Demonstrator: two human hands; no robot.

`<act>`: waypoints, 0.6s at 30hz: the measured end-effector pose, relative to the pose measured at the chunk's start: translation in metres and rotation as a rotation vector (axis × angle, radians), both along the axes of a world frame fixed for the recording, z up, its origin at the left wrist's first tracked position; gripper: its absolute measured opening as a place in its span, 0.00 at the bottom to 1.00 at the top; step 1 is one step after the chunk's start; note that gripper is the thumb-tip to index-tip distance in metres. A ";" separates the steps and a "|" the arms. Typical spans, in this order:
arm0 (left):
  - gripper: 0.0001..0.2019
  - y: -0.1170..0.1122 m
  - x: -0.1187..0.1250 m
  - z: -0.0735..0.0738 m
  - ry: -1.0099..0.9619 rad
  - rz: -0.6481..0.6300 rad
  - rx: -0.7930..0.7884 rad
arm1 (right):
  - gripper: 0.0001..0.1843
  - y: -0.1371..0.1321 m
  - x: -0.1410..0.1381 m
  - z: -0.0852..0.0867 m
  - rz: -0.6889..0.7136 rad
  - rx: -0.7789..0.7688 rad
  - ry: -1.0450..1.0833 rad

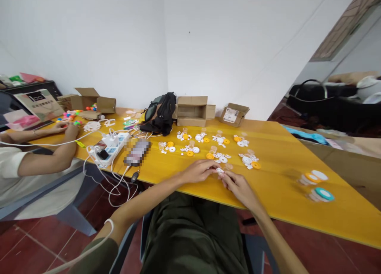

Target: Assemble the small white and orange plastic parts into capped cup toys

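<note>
Just over the near edge of the yellow table [276, 155], my left hand [201, 170] and my right hand [236, 184] meet, fingers pinched on a small white piece with dark spots [219, 170]. Its exact kind is too small to make out. A clear plastic cup [228, 166] stands right behind my fingers. Beyond it lie groups of white discs [223, 159], orange rings [210, 156] and small spotted white pieces, each group with a clear cup. Toward the right sit two jar-like pieces, one with an orange lid [312, 177] and one with a teal lid [324, 193].
On the left are a power strip [114, 147] with white cables, a phone [137, 152] and a co-worker's arm [56, 159] near colourful small pieces. A black backpack [160, 113], an open cardboard box [192, 112] and a smaller box [233, 114] stand along the wall.
</note>
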State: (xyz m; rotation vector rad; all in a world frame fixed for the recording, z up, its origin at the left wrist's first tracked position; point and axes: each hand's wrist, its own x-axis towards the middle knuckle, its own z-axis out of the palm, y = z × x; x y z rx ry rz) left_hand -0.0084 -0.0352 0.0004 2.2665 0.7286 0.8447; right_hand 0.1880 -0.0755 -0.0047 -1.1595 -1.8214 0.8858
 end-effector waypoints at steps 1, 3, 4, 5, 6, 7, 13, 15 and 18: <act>0.11 -0.001 0.001 0.001 0.002 -0.010 -0.019 | 0.29 -0.002 0.000 0.001 -0.011 -0.012 0.006; 0.11 -0.003 0.002 0.003 0.009 -0.023 -0.068 | 0.29 -0.005 0.000 0.002 -0.036 -0.036 0.017; 0.12 -0.003 0.002 0.004 0.009 -0.029 -0.093 | 0.30 -0.006 -0.001 0.003 -0.050 -0.047 0.019; 0.12 -0.004 0.003 0.005 0.006 -0.037 -0.115 | 0.31 -0.008 -0.001 0.004 -0.064 -0.059 0.019; 0.12 -0.004 0.003 0.006 0.000 -0.048 -0.131 | 0.31 -0.009 -0.002 0.005 -0.076 -0.070 0.018; 0.12 -0.004 0.004 0.006 -0.007 -0.058 -0.144 | 0.32 -0.010 -0.003 0.006 -0.087 -0.081 0.017; 0.11 -0.003 0.006 0.004 -0.033 -0.094 -0.197 | 0.36 -0.017 -0.006 0.010 -0.130 -0.134 0.026; 0.11 -0.002 0.007 0.003 -0.042 -0.101 -0.218 | 0.36 -0.019 -0.008 0.011 -0.139 -0.149 0.025; 0.11 -0.001 0.009 0.003 -0.063 -0.111 -0.250 | 0.38 -0.021 -0.010 0.012 -0.159 -0.170 0.038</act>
